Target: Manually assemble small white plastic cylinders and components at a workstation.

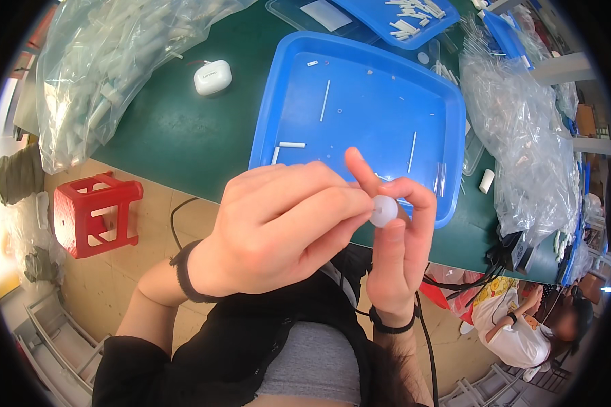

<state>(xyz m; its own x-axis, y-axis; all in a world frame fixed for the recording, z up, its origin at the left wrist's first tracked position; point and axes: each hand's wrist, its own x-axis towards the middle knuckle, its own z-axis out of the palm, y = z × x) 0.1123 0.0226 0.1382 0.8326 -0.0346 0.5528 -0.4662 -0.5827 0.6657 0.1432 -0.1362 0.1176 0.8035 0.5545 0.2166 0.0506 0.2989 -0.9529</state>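
Both hands meet over the near edge of a blue tray [268, 115]. A small round, milky-white plastic piece [385, 211] is held between the thumb and bent finger of my right hand [397, 264], another finger stretched out. My left hand [278, 227] is closed, its fingertips pressed together against the piece's left side. What they pinch there is hidden or too small to name. In the tray lie thin white rods [325, 102], a short white tube [292, 144] and tiny scraps.
A clear bag of white tubes [122, 61] stands back left, near a white earphone case [212, 78]. Another blue tray [441, 27] with short white pieces lies behind. Clear bags [516, 129] fill the right side. A red stool [95, 214] stands left; a person [516, 332] sits right.
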